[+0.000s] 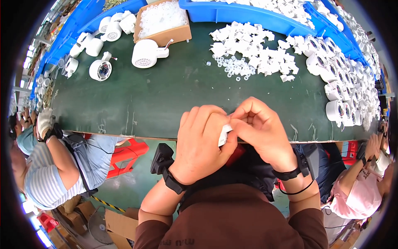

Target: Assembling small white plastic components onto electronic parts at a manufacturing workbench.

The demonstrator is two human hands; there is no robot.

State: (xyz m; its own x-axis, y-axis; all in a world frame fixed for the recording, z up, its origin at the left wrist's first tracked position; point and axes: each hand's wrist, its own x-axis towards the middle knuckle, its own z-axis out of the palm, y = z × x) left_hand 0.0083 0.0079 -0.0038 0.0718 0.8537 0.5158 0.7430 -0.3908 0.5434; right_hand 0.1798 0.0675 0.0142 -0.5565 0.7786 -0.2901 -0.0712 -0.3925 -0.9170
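Note:
My left hand (201, 139) is closed around a small white plastic piece (224, 135), mostly hidden by the fingers, just above the table's near edge. Thumb and fingertips of my right hand (265, 135) are pinched together against my left fingers, beside that piece. Whatever lies in this pinch is too small to make out. Farther off on the table is a pile of similar white plastic pieces (267, 56). Several small clear rings (236, 67) lie loose at its left side.
White round fan-like housings (144, 54) stand at the back left, and many more housings (336, 87) are stacked at the right. Behind are a cardboard box (176, 35) of clear parts and blue bins (248, 16). People sit on both sides of me, one near a red stool (128, 155).

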